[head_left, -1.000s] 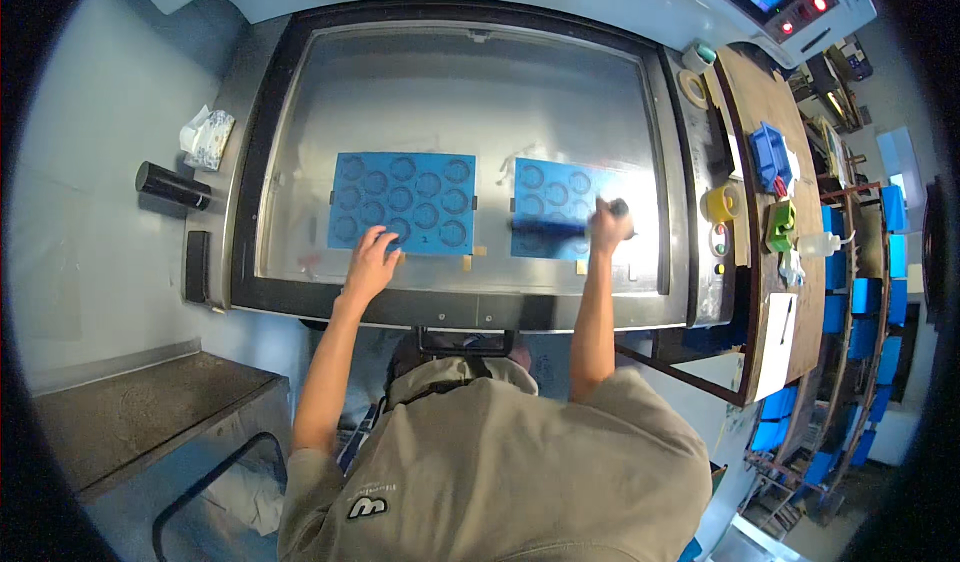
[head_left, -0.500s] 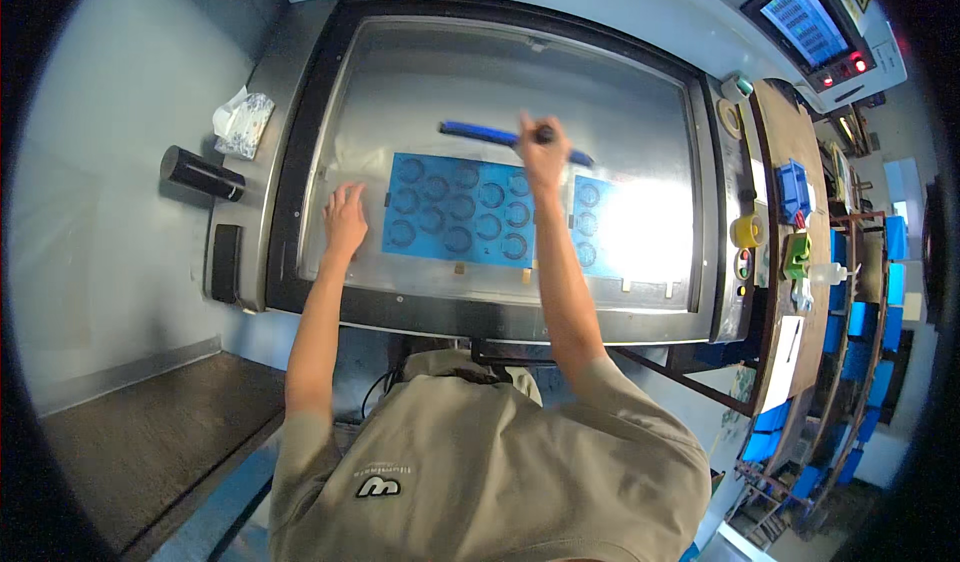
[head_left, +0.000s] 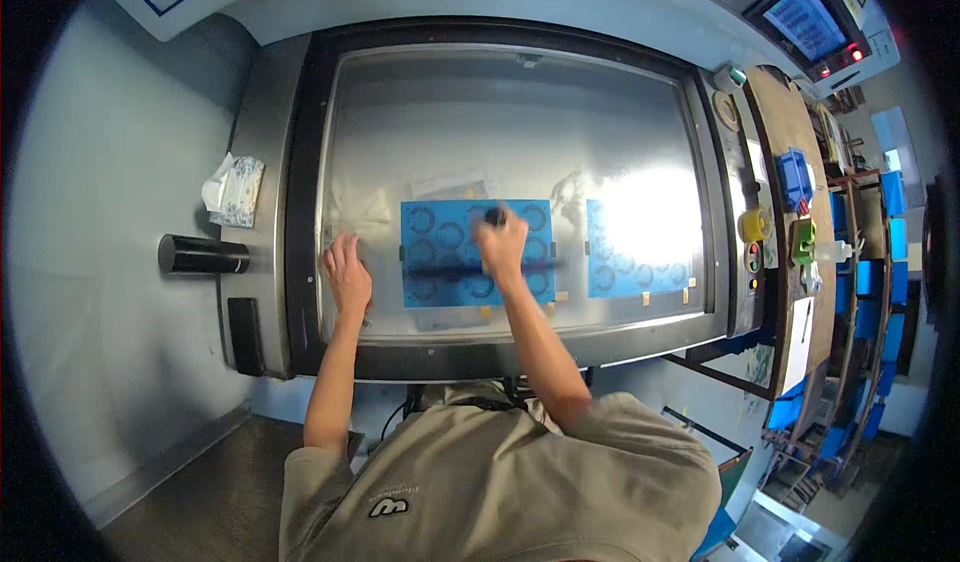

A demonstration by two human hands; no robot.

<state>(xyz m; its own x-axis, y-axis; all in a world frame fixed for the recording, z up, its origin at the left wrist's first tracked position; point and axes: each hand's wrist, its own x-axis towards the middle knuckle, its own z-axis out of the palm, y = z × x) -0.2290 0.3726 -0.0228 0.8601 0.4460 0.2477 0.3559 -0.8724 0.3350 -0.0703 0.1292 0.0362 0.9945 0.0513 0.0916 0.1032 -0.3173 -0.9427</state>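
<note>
Two blue sheets printed with rings are counted on the glass: one blue sheet [head_left: 445, 252] under the right hand [head_left: 502, 246], one more [head_left: 640, 252] to its right. One black cylinder [head_left: 202, 255] and one crumpled cloth [head_left: 234, 190] are seen left of the left hand [head_left: 348, 274].

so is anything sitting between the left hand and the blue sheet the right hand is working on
Nothing visible does. The left hand rests flat on the glass bed just left of the blue sheet, with only bare glass between them. The right hand is already on the sheet, holding a dark tool.
</note>
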